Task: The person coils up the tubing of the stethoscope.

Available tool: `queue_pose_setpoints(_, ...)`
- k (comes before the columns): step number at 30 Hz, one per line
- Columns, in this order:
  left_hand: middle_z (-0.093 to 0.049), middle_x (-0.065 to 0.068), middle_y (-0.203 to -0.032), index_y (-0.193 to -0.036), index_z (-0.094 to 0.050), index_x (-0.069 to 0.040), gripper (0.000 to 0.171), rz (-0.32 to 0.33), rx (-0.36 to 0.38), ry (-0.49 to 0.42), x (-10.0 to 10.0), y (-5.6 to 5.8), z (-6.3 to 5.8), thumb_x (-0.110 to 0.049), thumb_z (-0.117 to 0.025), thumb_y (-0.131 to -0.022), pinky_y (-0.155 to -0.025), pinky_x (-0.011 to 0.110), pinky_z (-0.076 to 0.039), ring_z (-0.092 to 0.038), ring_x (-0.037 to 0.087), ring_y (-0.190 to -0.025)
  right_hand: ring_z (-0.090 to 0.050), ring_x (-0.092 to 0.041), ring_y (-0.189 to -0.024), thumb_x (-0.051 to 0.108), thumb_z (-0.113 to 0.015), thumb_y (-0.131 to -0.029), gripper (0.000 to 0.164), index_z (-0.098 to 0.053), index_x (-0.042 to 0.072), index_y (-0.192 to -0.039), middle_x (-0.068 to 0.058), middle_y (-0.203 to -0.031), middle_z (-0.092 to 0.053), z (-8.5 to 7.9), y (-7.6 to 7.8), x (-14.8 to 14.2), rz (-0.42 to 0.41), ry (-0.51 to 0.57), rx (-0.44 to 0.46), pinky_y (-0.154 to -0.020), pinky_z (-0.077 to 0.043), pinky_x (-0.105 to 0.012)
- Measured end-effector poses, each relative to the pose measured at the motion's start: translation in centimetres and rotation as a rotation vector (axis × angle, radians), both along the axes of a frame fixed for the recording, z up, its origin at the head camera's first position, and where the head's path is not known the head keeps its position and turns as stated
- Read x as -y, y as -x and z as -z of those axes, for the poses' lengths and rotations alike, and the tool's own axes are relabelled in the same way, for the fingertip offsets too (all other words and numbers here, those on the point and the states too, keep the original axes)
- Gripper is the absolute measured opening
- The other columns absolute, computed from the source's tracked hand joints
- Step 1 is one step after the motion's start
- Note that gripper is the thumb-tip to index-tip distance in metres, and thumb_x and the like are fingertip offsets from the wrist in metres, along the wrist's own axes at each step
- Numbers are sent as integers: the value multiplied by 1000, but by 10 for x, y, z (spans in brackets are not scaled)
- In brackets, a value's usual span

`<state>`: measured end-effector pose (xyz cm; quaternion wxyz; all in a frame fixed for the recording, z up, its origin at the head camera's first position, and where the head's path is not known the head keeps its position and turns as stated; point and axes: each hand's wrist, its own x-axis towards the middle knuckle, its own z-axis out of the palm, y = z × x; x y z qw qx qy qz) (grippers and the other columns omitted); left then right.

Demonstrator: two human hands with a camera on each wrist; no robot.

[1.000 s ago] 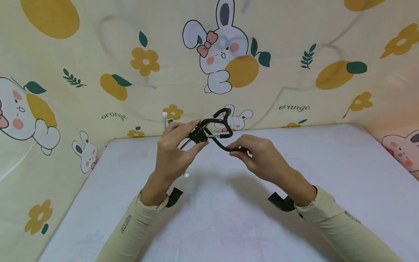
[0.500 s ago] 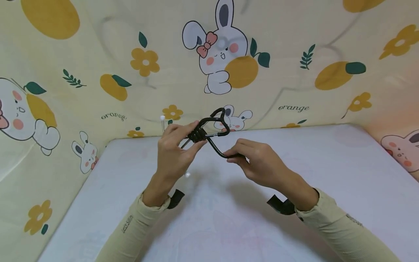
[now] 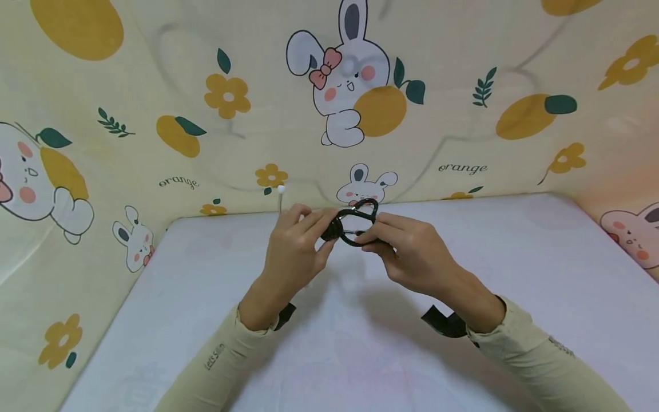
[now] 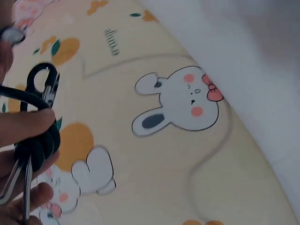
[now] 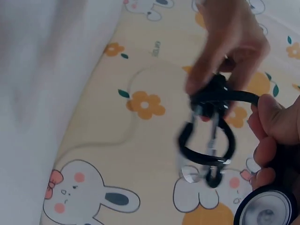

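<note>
In the head view my left hand (image 3: 298, 243) grips a stethoscope by its black tubing coil (image 3: 333, 228), wound in several turns around the metal ear tubes. One ear tube ends in a white ear tip (image 3: 281, 189) above that hand. Close by on the right, my right hand (image 3: 417, 246) pinches the tubing's free stretch. The chest piece (image 5: 267, 213) hangs below the right fingers in the right wrist view. Fingers also wrap the coil (image 4: 40, 145) in the left wrist view, where the metal ear tubes (image 4: 27, 187) stick out below. The right palm hides part of the tubing.
Both hands are held above a table with a white cover (image 3: 360, 343). Behind it stands a cream backdrop (image 3: 437, 68) printed with rabbits and oranges. Black straps (image 3: 445, 321) sit at both wrists.
My left hand has moved right and slightly down with the coil, closing the gap to my right hand. The right hand dipped, then rose a little. The black loops now sit lower, between the hands.
</note>
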<state>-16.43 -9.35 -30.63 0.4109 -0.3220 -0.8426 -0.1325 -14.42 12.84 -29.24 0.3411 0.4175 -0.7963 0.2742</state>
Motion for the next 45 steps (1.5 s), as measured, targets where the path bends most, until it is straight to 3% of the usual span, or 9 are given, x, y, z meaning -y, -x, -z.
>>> queue_pose_setpoints(3, -77, 3, -106, -117, -73, -8, 40, -3, -38, 117, -7, -4, 5, -19, -82, -80, -77, 32, -48, -57, 22, -93, -59, -5, -64, -3, -81, -76, 17, -75, 9, -86, 2, -81, -68, -1, 0, -2, 41, 16, 15, -57, -45, -15)
queue_pose_setpoints(7, -76, -1, -103, -114, -73, -10, 39, 30, -69, 185, -12, -8, 6, -26, -82, -80, -72, 29, -46, -56, 19, -92, -57, -2, -63, -2, -80, -79, 14, -75, 10, -86, 4, -79, -67, -1, 0, -4, 72, 36, 82, -57, -42, -11)
queue_pose_setpoints(13, -76, -6, -95, -107, -75, -12, 46, 138, -75, 158, -13, -7, 6, -43, -85, -75, -72, 28, -47, -55, 18, -89, -53, -2, -63, 1, -80, -80, 13, -77, 12, -87, 4, -80, -68, -2, 0, -6, 93, 59, 161, -57, -39, -10)
queue_pose_setpoints(21, -78, -4, -97, -110, -77, -11, 43, 287, -56, 112, -12, -2, 6, -38, -85, -77, -68, 27, -42, -53, 15, -82, -60, -1, -70, 10, -80, -82, 13, -79, 17, -92, 8, -85, -75, -9, 5, -19, 68, 38, 343, -61, -47, -16)
queue_pose_setpoints(28, -79, -3, -94, -106, -78, -11, 41, 248, -12, 18, -7, 1, 9, -36, -88, -74, -69, 29, -45, -52, 17, -78, -59, -3, -68, 20, -81, -84, 13, -77, 22, -96, 12, -88, -73, -18, 6, -25, 112, 3, 437, -60, -49, -22)
queue_pose_setpoints(35, -79, 1, -92, -106, -78, -11, 43, 152, 44, -90, 5, 4, 4, -36, -88, -73, -67, 31, -44, -51, 19, -77, -60, -6, -68, 26, -80, -85, 37, -66, 27, -119, 10, -96, -72, -28, 4, -27, 145, -137, 594, -60, -50, -26)
queue_pose_setpoints(38, -79, 2, -93, -107, -78, -10, 42, 111, 68, -136, 10, 5, 0, -35, -88, -74, -64, 31, -41, -51, 19, -76, -58, -8, -65, 26, -75, -90, 39, -57, 27, -124, 10, -89, -72, -31, 4, -31, 97, -167, 680, -61, -48, -26)
queue_pose_setpoints(41, -79, 3, -92, -105, -79, -10, 40, 95, 80, -167, 14, 7, -2, -33, -88, -74, -63, 31, -40, -50, 19, -75, -61, -10, -73, 25, -70, -94, 35, -54, 27, -125, 9, -88, -70, -33, 3, -36, 0, -109, 744, -67, -49, -26)
queue_pose_setpoints(45, -79, 3, -93, -104, -79, -9, 40, 91, 83, -166, 14, 10, -1, -33, -88, -74, -64, 31, -40, -50, 19, -74, -63, -13, -90, 18, -68, -95, 32, -57, 25, -125, 6, -106, -66, -37, 1, -42, -137, 10, 765, -80, -49, -26)
